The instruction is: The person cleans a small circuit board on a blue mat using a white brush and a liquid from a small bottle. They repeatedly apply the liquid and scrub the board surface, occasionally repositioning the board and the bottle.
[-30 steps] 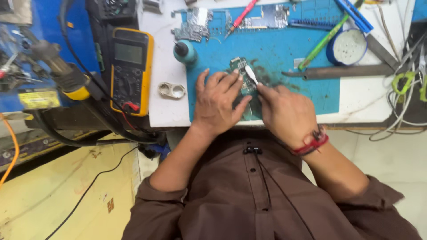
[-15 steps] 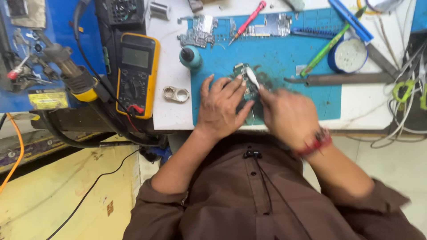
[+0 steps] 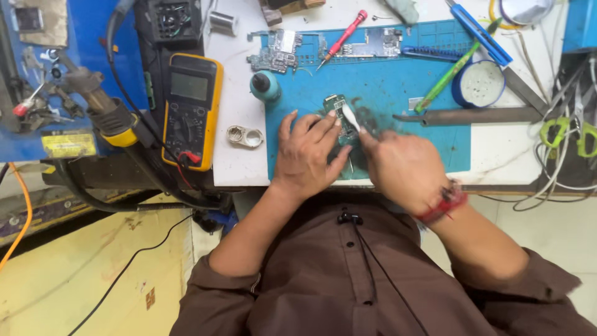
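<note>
On the blue work mat (image 3: 398, 81) lies a small green circuit board (image 3: 336, 104). My left hand (image 3: 308, 152) presses down on its near end with spread fingers. My right hand (image 3: 401, 165) grips a small white-tipped brush (image 3: 351, 118) whose tip rests on the board. A red band sits on my right wrist. The lower part of the board is hidden under my fingers.
A yellow multimeter (image 3: 189, 109) stands left of the mat, with a metal ring part (image 3: 244, 136) and a teal bottle (image 3: 265, 86) beside it. Two more circuit boards (image 3: 277, 53), a red screwdriver (image 3: 342, 37), a green tool (image 3: 451, 74), a round tin (image 3: 482, 84) and a metal bar (image 3: 472, 115) lie around.
The view has shifted slightly. My right hand has moved a little along the board with the brush; my left hand keeps holding the board down.
</note>
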